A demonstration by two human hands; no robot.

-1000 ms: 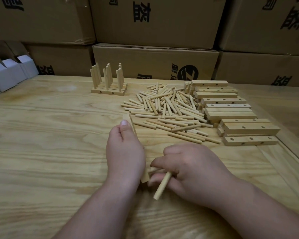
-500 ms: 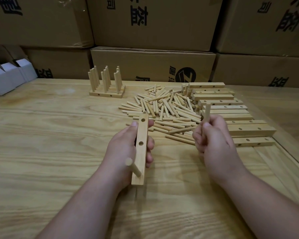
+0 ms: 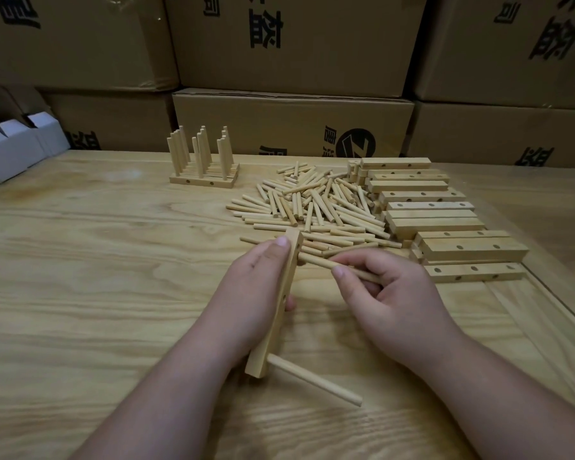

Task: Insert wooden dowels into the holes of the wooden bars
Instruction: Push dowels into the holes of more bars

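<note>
A: How is the wooden bar (image 3: 277,303) held?

B: It is gripped on edge by the left hand (image 3: 256,290), thumb laid along the far end, fingers wrapped behind, just above the wooden table (image 3: 80,260). One inserted dowel (image 3: 312,380) is seen projecting from the near end, pointing right and toward the viewer.

A: And the right hand (image 3: 392,293)?

B: A second dowel (image 3: 339,267) is pinched between thumb and curled fingers. Its left tip is set at the hole near the far end of the bar; how deep it is seated cannot be told.

A: Where is the remaining stock?

B: A loose pile of dowels (image 3: 312,207) is spread just beyond the hands. Drilled bars (image 3: 445,220) are stacked beside it on the right, touching the pile's edge. A finished group of bars with upright dowels (image 3: 203,161) is stood at the far left of the pile, well apart from the hands.

A: What is behind?

B: Cardboard boxes (image 3: 292,124) with black print are stacked along the table's far edge, and small white boxes (image 3: 10,151) are seen at the left.
</note>
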